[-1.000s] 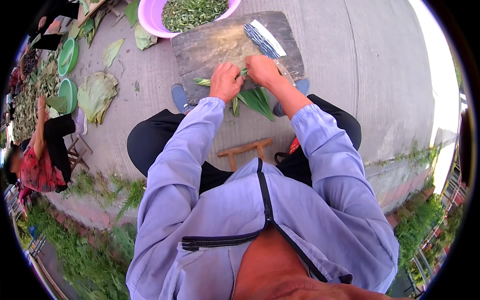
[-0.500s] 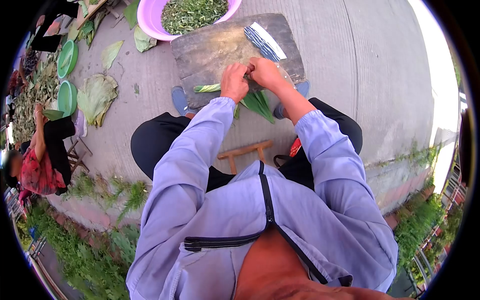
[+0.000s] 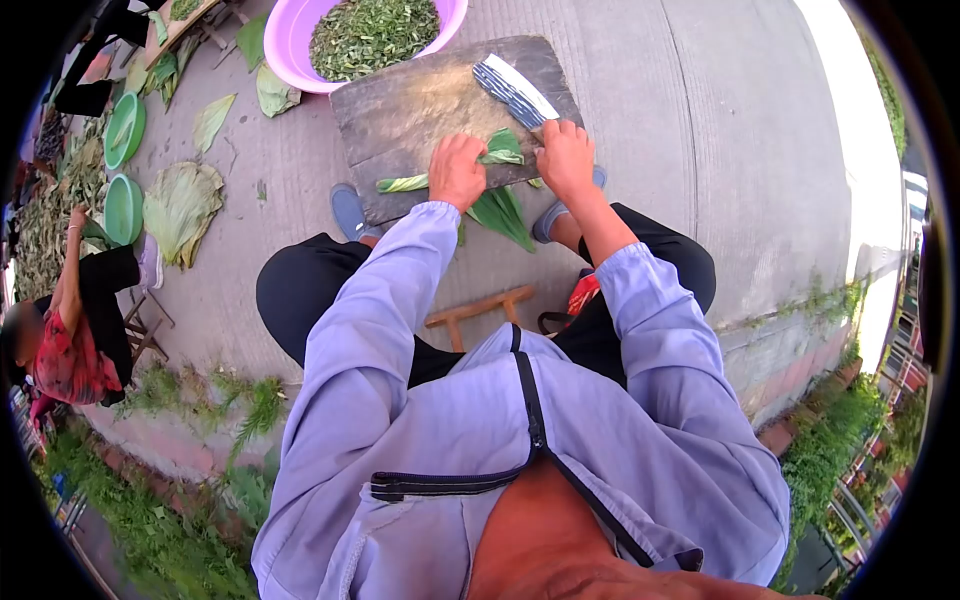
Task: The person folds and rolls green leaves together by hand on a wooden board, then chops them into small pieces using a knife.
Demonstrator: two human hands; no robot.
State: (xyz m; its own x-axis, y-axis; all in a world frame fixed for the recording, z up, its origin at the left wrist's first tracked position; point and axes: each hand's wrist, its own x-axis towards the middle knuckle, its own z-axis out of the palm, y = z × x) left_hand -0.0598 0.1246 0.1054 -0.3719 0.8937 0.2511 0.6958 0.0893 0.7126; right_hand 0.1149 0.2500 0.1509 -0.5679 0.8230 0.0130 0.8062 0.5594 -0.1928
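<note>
My left hand is closed round a bundle of green leaf on the wooden board. The bundle's pale rolled end sticks out to the left, and its loose leaf shows on the right. My right hand has its fingers curled at the near end of a knife, whose handle they hide. The knife lies slanted on the board, with a pale edge and a dark patterned face. More long green leaf hangs below the board's near edge.
A pink basin of chopped greens stands beyond the board. Green basins and large leaves lie on the concrete at left. A seated person is there too. A wooden stool bar shows between my knees.
My hands have come apart: the right has moved right to the knife's near end. Leaf now shows between them. The knife has stayed in about the same place on the board.
</note>
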